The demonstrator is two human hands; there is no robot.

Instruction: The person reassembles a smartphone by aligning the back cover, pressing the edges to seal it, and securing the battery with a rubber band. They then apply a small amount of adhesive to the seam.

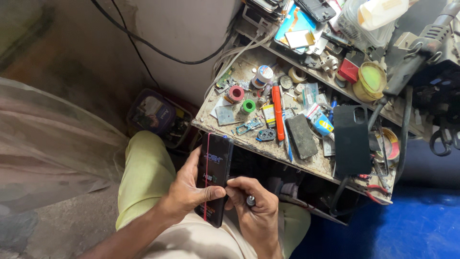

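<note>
There is 1 view only, from a camera worn on the person's head; it looks steeply down and a little forward, over the lap; the left hand and right hand sit close, low in the middle; the cluttered desk runs slantwise across the upper right, somewhat farther off; a bare wall fills the top, the blue floor the lower right corner.

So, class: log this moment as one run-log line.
left hand: holds black phone | right hand: grips small tool at phone edge | cluttered workbench ahead
</note>
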